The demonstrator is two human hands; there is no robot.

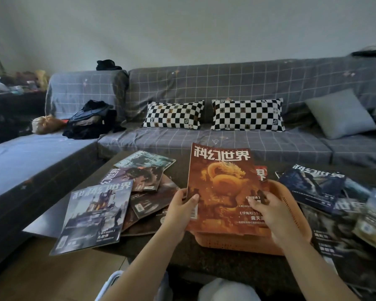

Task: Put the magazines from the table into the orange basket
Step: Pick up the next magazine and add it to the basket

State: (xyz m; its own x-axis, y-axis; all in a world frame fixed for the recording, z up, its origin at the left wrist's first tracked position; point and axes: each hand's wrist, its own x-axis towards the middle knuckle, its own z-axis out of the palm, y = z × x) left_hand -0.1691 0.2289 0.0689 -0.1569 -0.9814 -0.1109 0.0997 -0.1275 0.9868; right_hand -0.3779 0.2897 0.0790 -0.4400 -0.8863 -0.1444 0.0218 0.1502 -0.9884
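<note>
Both hands grip the orange dragon-cover magazine (220, 187) by its lower edge: left hand (180, 210) pinching the left corner, right hand (269, 211) on the right side. It's tilted up over the orange perforated plastic basket (291, 205) on the dark desk (182, 250). Prob. light, thin and floppy w/ a glossy, slippery cover, so best held two-handed at the edges. More mags lie in a left pile (126, 192) and a right pile (334, 203).

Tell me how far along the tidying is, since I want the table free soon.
Done: little that shows; a red magazine peeks out behind the held one, maybe already in the orange basket. In hand: the left hand and right hand hold the orange dragon magazine over it. Left: a left pile and a right pile on the table.
</note>
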